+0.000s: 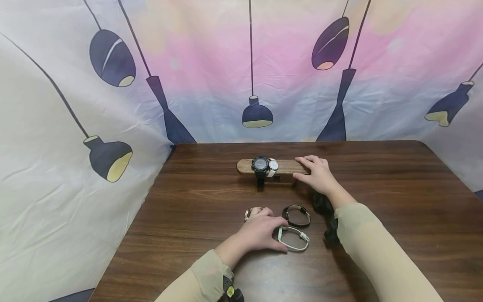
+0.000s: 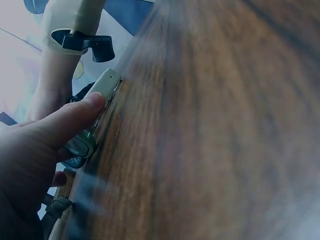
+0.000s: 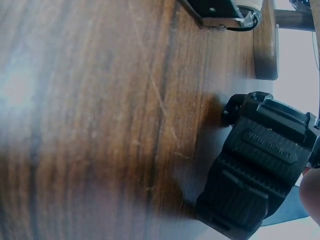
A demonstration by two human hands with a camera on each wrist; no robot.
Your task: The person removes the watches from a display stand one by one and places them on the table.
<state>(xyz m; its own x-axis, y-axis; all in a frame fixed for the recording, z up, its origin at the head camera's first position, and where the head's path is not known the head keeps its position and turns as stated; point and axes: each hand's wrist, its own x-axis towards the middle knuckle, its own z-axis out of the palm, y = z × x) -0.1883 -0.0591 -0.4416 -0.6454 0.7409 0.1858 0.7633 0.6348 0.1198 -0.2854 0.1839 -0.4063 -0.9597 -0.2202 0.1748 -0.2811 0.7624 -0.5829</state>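
My left hand (image 1: 260, 230) curls round the case side of a white-strapped watch (image 1: 299, 250) on the table, thumb in front, index finger behind. In the left wrist view, its thumb rests against the pale strap (image 2: 107, 82). My right hand (image 1: 318, 175) grips the right end of a wooden watch stand (image 1: 288, 166). A chunky black watch (image 1: 260, 164) and a smaller white-strapped watch (image 1: 273, 165) hang on that stand. Behind the left hand's fingers, a rose-gold watch (image 1: 247, 214) is partly hidden. A dark-strapped watch (image 1: 298, 225) lies beyond the white one.
Another bulky black watch (image 1: 321, 204) stands on the table under the right forearm, large in the right wrist view. The brown wooden table (image 1: 181, 226) reaches back to a fabric backdrop (image 1: 219, 84) printed with lamps.
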